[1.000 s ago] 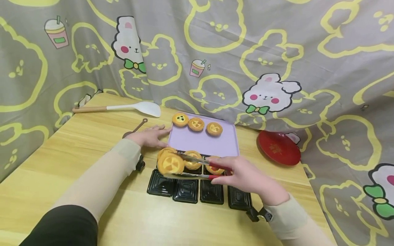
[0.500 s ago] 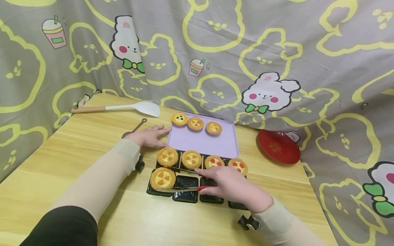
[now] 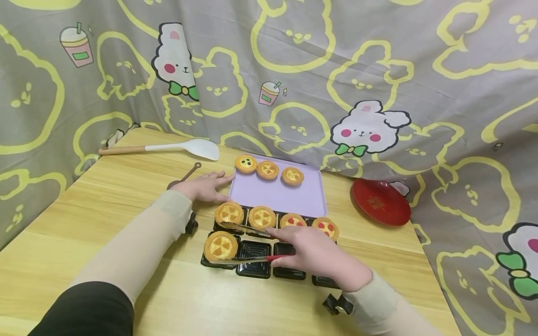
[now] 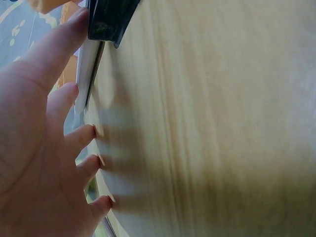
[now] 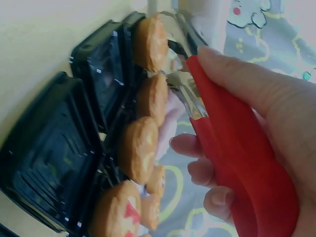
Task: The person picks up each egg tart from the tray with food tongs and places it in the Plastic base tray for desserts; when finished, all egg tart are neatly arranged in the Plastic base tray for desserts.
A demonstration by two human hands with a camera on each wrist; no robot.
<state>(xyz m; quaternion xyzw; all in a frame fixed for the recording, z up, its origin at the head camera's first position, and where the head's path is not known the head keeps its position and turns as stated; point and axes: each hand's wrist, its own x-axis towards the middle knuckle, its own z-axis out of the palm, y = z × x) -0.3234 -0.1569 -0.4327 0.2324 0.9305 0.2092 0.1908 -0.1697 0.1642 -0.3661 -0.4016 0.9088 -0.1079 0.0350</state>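
My right hand (image 3: 323,254) holds a pair of tongs (image 5: 237,148) by the red handles, fingers curled round them. The tong arms stand spread on either side of an egg tart (image 3: 220,246) with a triangle-patterned top, which sits in the front-left square black tray. Other tarts fill the back row of black trays: two patterned ones (image 3: 262,218) at left, two with red spots (image 3: 325,227) at right, partly behind my hand. With fingers spread, my left hand (image 3: 204,186) rests at the left edge of the lilac tray (image 3: 277,198); its fingertips touch the table in the left wrist view.
Three tarts (image 3: 267,170) lie along the back of the lilac tray. A white spatula (image 3: 201,148) with a wooden handle lies at the back left. Behind my left wrist a brown utensil (image 3: 192,171) is partly hidden. At right, a red plate (image 3: 380,201) leans by the curtain.
The tart has come down in the tongs from above the back-left tray into the front-left one. The tong arms have since spread apart from it. My left hand stays put.
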